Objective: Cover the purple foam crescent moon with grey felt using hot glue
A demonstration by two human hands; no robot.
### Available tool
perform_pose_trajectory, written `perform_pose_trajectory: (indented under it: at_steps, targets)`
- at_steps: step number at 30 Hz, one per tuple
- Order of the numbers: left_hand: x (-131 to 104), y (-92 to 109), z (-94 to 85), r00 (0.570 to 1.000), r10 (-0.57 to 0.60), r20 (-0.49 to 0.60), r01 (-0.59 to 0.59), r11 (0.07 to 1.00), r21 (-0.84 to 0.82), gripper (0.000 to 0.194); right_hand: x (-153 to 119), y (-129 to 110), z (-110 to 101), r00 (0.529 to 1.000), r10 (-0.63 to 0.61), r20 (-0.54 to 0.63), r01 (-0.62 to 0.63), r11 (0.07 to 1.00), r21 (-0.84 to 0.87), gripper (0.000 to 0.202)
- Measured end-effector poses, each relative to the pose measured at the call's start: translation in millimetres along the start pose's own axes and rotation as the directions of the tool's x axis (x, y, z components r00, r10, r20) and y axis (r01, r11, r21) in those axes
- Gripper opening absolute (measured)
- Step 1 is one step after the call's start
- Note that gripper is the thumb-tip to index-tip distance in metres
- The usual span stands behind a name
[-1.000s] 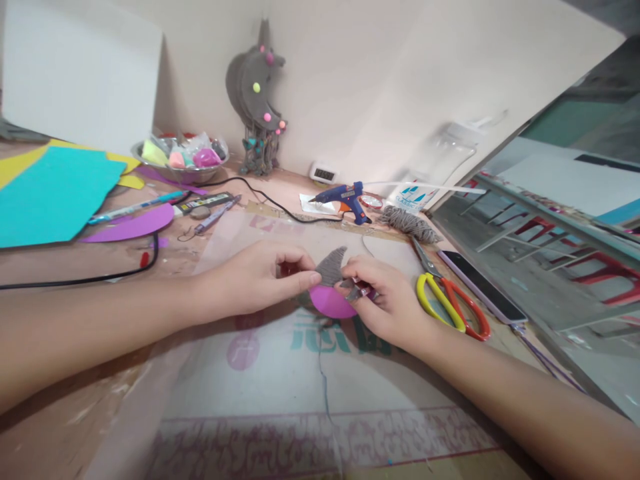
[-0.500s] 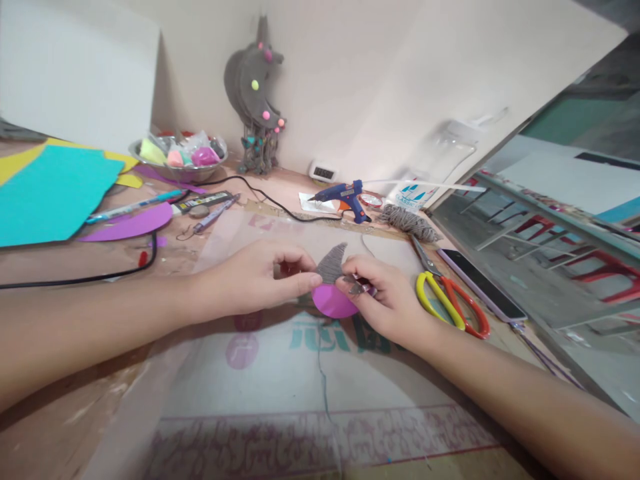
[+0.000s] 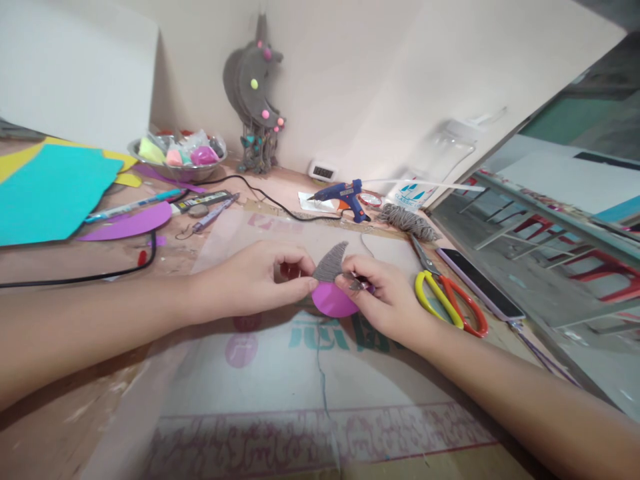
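Between my hands is a purple rounded piece (image 3: 334, 301) whose upper, pointed part (image 3: 332, 262) is wrapped in grey yarn. My left hand (image 3: 273, 277) pinches its left edge between thumb and fingers. On the right side, my right hand (image 3: 377, 291) grips the piece near the lower end of the wrapped part, with a bit of grey yarn at its fingertips. A thin strand (image 3: 321, 373) lies below the piece on the printed sheet (image 3: 280, 380).
Behind my hands lie a blue glue gun (image 3: 350, 199) and a grey yarn bundle (image 3: 409, 221). Scissors (image 3: 440, 300) and a phone (image 3: 480, 283) are at the right. Turquoise sheet (image 3: 60, 193), purple cutout (image 3: 130, 223), pens and bowl (image 3: 175, 168) sit left.
The yarn-wrapped point shows slightly more of its left edge as my left fingertips have shifted down a little. Both hands keep their hold.
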State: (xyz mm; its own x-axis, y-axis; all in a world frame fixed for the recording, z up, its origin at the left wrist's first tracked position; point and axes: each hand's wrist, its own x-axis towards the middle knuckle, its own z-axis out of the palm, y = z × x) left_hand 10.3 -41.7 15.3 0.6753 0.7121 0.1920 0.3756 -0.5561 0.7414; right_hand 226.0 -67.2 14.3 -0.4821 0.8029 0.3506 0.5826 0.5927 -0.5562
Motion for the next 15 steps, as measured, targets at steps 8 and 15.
perform_pose_trajectory:
  at_steps: [8,15]
  targets:
    - [1.0,-3.6,1.7,0.999,0.028,0.016,-0.029,0.999,0.03,0.029,2.1,-4.8,6.8,0.997,0.079,-0.006,-0.079,0.997,-0.015,0.014]
    - [1.1,-1.6,2.8,1.0,-0.007,0.008,0.007,1.0,0.004,0.023,2.2,-14.6,6.1,0.988,0.132,0.084,-0.138,0.988,0.071,0.009]
